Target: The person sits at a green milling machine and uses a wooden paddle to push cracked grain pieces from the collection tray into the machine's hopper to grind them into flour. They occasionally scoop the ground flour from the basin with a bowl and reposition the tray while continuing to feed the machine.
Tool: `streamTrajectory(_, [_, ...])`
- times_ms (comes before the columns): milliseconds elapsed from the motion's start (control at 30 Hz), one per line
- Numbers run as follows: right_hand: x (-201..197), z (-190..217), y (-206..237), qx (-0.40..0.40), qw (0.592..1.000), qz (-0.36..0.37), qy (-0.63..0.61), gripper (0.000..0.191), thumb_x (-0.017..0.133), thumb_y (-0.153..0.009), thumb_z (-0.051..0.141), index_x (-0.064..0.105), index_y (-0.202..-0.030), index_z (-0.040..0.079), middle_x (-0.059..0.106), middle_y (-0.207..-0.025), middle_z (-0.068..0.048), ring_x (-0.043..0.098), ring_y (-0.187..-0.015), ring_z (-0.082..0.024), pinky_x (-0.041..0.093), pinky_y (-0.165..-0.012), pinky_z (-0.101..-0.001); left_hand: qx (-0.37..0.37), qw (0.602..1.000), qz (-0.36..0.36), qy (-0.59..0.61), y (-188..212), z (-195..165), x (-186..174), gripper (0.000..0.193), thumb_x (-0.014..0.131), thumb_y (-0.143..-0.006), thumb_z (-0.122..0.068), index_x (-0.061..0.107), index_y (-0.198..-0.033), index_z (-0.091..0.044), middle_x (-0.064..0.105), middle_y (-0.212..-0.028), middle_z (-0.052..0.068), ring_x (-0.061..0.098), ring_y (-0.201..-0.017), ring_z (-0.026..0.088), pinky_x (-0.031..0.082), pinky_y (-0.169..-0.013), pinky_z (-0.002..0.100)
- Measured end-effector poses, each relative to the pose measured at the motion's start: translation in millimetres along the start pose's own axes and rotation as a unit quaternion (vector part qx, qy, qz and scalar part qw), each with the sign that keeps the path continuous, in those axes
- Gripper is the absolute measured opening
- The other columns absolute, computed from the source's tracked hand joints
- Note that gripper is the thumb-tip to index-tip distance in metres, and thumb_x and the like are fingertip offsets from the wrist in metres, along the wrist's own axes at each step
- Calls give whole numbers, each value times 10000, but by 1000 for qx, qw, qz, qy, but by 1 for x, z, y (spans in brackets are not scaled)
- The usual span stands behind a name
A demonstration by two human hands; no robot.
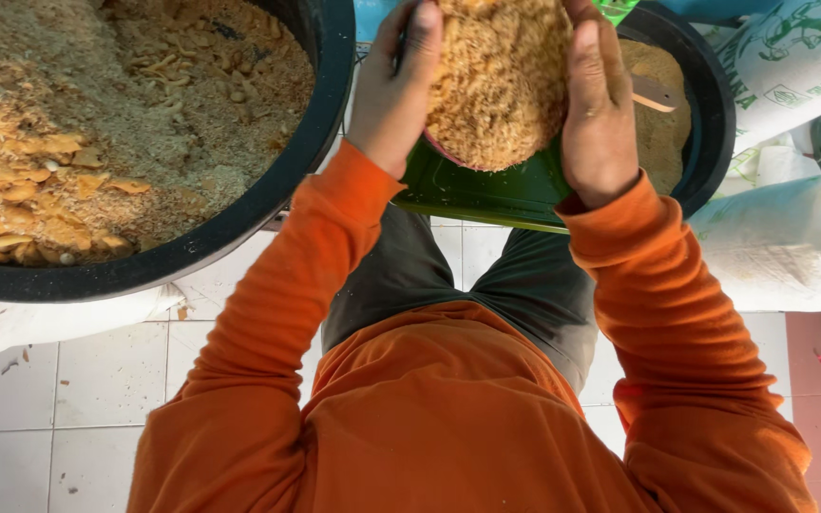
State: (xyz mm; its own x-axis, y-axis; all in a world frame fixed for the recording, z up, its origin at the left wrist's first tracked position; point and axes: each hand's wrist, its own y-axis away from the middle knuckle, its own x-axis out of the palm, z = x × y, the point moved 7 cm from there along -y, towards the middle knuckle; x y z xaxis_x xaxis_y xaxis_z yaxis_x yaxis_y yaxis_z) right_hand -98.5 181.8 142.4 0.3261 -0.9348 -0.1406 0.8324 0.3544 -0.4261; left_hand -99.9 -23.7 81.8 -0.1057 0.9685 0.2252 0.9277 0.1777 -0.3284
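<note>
Between my hands is a round bowl (498, 85) heaped with tan, shredded, crumbly feed; only a pink sliver of its rim shows underneath. My left hand (393, 81) grips its left side, fingers curled over the edge. My right hand (599, 104) presses flat against its right side. The bowl hangs above a green tray or lid (486, 195) that lies in front of my knees. My orange sleeves and dark trousers fill the lower part of the head view.
A large black tub (239, 214) at the left holds tan meal and yellow chips. A second black tub (710, 104) with brown meal stands behind the bowl. White printed sacks (791, 237) lie at the right. White floor tiles (106, 380) are underfoot.
</note>
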Motion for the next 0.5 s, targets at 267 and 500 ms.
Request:
streamTrajectory(267, [-24,-31,14,60,996,-11,65,670,410,-1157,541,438,-1554,2,571,-1441,-122,542,-1322,-201,430,-1170,-323,99,932,-38,-346,27,-5,34,724,555,-1057,-655,427,-1570,-161,535,-1216,155,625,-999,230,592,-866,361])
streamTrajectory(500, [-46,-34,23,109,988,-14,111,686,380,-1126,602,589,-1413,15,636,-1163,-73,563,-1045,-155,488,-985,-300,209,879,-10,-428,43,-32,60,825,733,-1043,-609,341,-1596,-141,469,-1257,161,595,-1094,279,582,-881,410])
